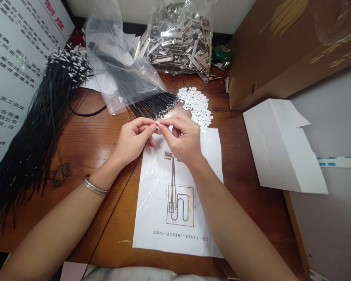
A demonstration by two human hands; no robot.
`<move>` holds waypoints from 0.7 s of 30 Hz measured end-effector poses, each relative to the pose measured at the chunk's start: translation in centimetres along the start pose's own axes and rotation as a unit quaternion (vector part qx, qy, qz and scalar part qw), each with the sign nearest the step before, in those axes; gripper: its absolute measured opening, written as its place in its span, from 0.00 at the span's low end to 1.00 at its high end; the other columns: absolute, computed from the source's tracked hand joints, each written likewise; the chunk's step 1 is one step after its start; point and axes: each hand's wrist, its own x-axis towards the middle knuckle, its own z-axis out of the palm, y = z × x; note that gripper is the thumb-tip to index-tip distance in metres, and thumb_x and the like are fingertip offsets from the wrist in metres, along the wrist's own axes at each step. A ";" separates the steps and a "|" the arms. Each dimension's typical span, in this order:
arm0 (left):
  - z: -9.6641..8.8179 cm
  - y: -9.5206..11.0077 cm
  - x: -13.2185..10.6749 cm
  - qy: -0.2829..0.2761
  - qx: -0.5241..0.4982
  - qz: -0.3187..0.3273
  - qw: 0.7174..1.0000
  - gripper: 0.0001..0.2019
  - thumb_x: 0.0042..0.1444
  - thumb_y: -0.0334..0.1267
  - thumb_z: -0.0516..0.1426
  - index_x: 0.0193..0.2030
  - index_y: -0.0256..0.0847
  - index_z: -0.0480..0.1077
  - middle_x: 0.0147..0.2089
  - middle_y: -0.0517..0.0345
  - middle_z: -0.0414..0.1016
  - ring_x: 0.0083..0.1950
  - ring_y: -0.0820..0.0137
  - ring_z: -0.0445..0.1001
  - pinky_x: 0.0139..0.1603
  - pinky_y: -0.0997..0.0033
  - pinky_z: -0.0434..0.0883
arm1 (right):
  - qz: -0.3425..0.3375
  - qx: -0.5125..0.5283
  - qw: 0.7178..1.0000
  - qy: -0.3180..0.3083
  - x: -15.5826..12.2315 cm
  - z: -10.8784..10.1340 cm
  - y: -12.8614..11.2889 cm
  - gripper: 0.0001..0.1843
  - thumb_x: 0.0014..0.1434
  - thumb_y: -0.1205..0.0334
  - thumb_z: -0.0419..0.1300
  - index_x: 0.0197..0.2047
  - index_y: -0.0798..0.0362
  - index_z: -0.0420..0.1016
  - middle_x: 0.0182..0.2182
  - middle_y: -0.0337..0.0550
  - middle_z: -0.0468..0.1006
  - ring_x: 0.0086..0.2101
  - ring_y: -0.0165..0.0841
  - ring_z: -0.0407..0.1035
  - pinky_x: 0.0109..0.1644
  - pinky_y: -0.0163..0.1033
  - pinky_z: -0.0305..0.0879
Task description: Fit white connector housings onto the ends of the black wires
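I'm seeing black wires (155, 105) and white caps (197, 105). My table (90, 140) is showing brown grain, the strips (178, 39) silver.

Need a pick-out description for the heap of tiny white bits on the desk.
On the brown wooden table, find the white printed drawing sheet. At its far right corner lies the heap of tiny white plastic pieces. Unlike the bagged silver metal strips behind it and the black wires beside it, it is white and unbagged.

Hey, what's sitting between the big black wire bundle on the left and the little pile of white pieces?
A clear plastic bag with black wire ends fanning out of it, lying on the wooden table; the head view shows it.
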 end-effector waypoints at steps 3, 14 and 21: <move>0.0 -0.1 0.0 0.001 -0.002 0.003 1.000 0.12 0.52 0.43 0.66 0.34 0.37 0.72 0.29 0.57 0.80 0.22 0.75 0.73 0.25 0.75 0.71 | 0.001 0.011 1.000 0.006 0.0 0.1 -0.1 0.05 0.59 0.64 0.63 0.35 0.50 0.83 0.31 0.40 0.77 0.20 0.24 0.54 0.24 0.38 0.52; -0.1 -0.3 0.1 -0.006 -0.016 0.017 1.000 0.17 0.49 0.48 0.69 0.33 0.37 0.73 0.28 0.58 0.78 0.22 0.76 0.73 0.25 0.76 0.71 | -0.015 -0.006 1.000 0.011 0.0 0.0 -0.2 0.05 0.59 0.63 0.63 0.33 0.50 0.82 0.28 0.40 0.76 0.20 0.25 0.53 0.24 0.39 0.52; -0.1 -0.5 0.1 -0.004 -0.003 0.007 1.000 0.18 0.48 0.49 0.69 0.32 0.37 0.72 0.28 0.57 0.78 0.22 0.75 0.73 0.25 0.75 0.72 | -0.015 -0.015 1.000 -0.008 0.0 0.0 0.1 0.05 0.58 0.63 0.63 0.33 0.50 0.82 0.29 0.39 0.77 0.20 0.25 0.53 0.24 0.39 0.51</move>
